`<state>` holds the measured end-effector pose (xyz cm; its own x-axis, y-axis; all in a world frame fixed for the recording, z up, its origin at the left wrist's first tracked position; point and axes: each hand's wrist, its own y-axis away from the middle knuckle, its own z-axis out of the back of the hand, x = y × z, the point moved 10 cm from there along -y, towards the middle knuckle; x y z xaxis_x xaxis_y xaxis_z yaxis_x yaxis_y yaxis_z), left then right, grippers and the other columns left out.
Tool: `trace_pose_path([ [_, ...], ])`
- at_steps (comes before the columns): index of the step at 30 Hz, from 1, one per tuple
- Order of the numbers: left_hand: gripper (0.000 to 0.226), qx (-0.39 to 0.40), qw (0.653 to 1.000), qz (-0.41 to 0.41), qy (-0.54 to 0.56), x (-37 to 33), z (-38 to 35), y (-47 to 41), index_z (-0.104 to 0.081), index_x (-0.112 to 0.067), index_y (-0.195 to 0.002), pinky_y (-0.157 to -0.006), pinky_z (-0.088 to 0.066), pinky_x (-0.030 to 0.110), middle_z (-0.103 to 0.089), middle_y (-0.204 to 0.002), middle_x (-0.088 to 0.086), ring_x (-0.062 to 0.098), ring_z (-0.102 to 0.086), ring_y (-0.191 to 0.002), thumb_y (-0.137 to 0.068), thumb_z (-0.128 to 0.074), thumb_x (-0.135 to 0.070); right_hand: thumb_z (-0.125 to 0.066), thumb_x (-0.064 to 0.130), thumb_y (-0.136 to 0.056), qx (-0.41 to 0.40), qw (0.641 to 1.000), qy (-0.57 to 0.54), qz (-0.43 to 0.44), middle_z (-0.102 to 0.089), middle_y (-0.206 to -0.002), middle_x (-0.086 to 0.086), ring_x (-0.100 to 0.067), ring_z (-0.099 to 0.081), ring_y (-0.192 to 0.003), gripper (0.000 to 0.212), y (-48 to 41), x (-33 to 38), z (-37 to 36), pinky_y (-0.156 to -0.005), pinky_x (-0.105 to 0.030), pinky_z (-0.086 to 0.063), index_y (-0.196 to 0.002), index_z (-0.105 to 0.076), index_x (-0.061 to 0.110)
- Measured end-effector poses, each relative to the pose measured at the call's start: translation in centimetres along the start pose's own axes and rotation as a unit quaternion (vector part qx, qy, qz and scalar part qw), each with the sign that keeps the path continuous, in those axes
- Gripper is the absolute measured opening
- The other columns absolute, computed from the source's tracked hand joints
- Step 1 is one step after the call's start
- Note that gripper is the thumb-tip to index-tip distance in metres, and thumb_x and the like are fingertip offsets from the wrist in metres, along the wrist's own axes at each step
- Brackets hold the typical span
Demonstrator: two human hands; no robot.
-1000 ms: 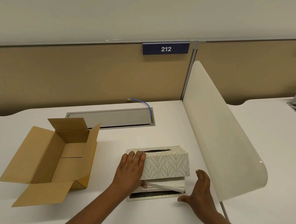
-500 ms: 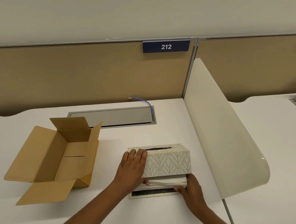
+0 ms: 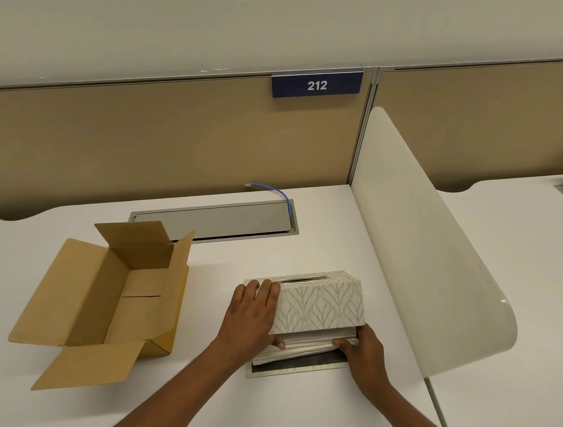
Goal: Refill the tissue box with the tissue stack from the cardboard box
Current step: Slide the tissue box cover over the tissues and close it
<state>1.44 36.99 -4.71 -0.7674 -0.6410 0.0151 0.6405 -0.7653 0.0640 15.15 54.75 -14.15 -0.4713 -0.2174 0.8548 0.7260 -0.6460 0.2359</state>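
The leaf-patterned tissue box cover [image 3: 319, 304] is tilted up at its near edge over its flat base [image 3: 298, 366] on the white desk. A white tissue stack [image 3: 306, 347] shows in the gap between cover and base. My left hand [image 3: 250, 319] grips the cover's left end, fingers over the top and thumb under the lower edge. My right hand [image 3: 361, 346] presses its fingers against the stack's right end under the cover. The brown cardboard box [image 3: 109, 298] lies open at the left with nothing inside.
A curved white divider panel [image 3: 432, 260] stands close on the right of the tissue box. A grey cable hatch [image 3: 215, 223] with a blue cable [image 3: 280, 192] sits at the back of the desk [image 3: 259, 422]. Tan partition walls close off the rear.
My right hand has come in from the open desk to the stack's right end and now pushes on it. The left hand has stayed on the cover.
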Motion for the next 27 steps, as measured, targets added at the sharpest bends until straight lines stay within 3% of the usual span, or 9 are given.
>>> trace_pose_path([
  [4, 0.117, -0.004, 1.000, 0.000, -0.008, -0.1, 0.2, 0.2, -0.049, -0.010, -0.121, -0.086, -0.051, 0.040, -0.065, -0.112, 0.007, 0.029, -0.062, -0.101, -0.031, -0.073, -0.081, -0.074, 0.002, -0.077, -0.007, 1.000, -0.011, 0.000, -0.064, -0.097, 0.004, -0.020, -0.061, -0.095, 0.035, 0.3, 0.0, 0.0, -0.071, -0.013, -0.042, -0.107, -0.058, 0.012],
  [10, 0.108, -0.012, 1.000, 0.003, -0.009, -0.7, -0.1, 1.5, -0.046, -0.010, -0.126, -0.090, -0.051, 0.044, -0.063, -0.121, 0.009, 0.031, -0.060, -0.107, -0.042, -0.078, -0.069, -0.079, 0.001, -0.073, -0.022, 0.999, -0.039, -0.025, -0.059, -0.121, -0.006, -0.021, -0.054, -0.110, 0.065, 1.8, -1.1, 1.4, -0.091, -0.031, -0.044, -0.130, -0.049, 0.012],
  [13, 0.099, -0.011, 1.000, 0.000, -0.017, -1.1, -0.8, 2.4, -0.046, -0.010, -0.126, -0.090, -0.051, 0.044, -0.062, -0.124, 0.012, 0.033, -0.057, -0.110, -0.047, -0.081, -0.058, -0.085, 0.003, -0.066, -0.052, 0.997, -0.050, -0.035, -0.048, -0.135, -0.004, -0.016, -0.047, -0.114, 0.087, 2.7, -1.3, 2.7, -0.096, -0.032, -0.039, -0.139, -0.039, 0.014],
  [15, 0.096, -0.008, 1.000, -0.002, -0.027, -1.5, -1.3, 2.7, -0.048, -0.008, -0.124, -0.088, -0.051, 0.044, -0.061, -0.122, 0.014, 0.034, -0.055, -0.108, -0.046, -0.083, -0.053, -0.090, 0.006, -0.059, -0.072, 0.997, -0.026, 0.005, -0.039, -0.139, -0.001, -0.013, -0.043, -0.118, 0.101, 3.3, -0.1, 3.5, -0.096, -0.032, -0.039, -0.141, -0.032, 0.020],
  [17, 0.093, -0.008, 0.999, -0.008, -0.041, -2.0, -1.8, 3.0, -0.049, -0.007, -0.119, -0.085, -0.051, 0.044, -0.062, -0.118, 0.014, 0.035, -0.054, -0.106, -0.045, -0.085, -0.050, -0.093, 0.010, -0.054, -0.077, 0.988, 0.066, 0.116, -0.028, -0.145, 0.000, -0.010, -0.034, -0.126, 0.110, 3.8, 2.5, 3.5, -0.097, -0.034, -0.040, -0.142, -0.028, 0.025],
  [20, 0.085, -0.003, 0.997, -0.024, -0.070, -2.7, -2.6, 3.6, -0.050, -0.006, -0.113, -0.083, -0.053, 0.045, -0.065, -0.111, 0.016, 0.039, -0.059, -0.105, -0.046, -0.085, -0.045, -0.095, 0.018, -0.050, -0.043, 0.932, 0.224, 0.281, -0.021, -0.152, -0.017, -0.028, -0.029, -0.136, 0.114, 4.8, 6.0, 1.9, -0.099, -0.042, -0.039, -0.143, -0.031, 0.026],
  [24, 0.069, -0.008, 0.992, -0.053, -0.118, -3.9, -2.9, 4.1, -0.051, -0.002, -0.106, -0.083, -0.056, 0.051, -0.069, -0.106, 0.021, 0.047, -0.063, -0.106, -0.055, -0.084, -0.035, -0.094, 0.031, -0.050, 0.004, 0.882, 0.340, 0.326, -0.034, -0.147, -0.031, -0.046, -0.029, -0.136, 0.105, 4.6, 6.5, 0.1, -0.102, -0.050, -0.038, -0.139, -0.040, 0.024],
  [27, 0.034, -0.044, 0.989, -0.066, -0.125, -4.5, -2.5, 4.8, -0.049, -0.001, -0.106, -0.086, -0.055, 0.052, -0.070, -0.107, 0.023, 0.047, -0.061, -0.110, -0.083, -0.053, -0.025, -0.093, 0.032, -0.052, 0.022, 0.873, 0.356, 0.331, -0.041, -0.142, -0.031, -0.045, -0.033, -0.133, 0.097, 4.6, 5.7, -0.3, -0.097, -0.052, -0.044, -0.135, -0.043, 0.022],
])
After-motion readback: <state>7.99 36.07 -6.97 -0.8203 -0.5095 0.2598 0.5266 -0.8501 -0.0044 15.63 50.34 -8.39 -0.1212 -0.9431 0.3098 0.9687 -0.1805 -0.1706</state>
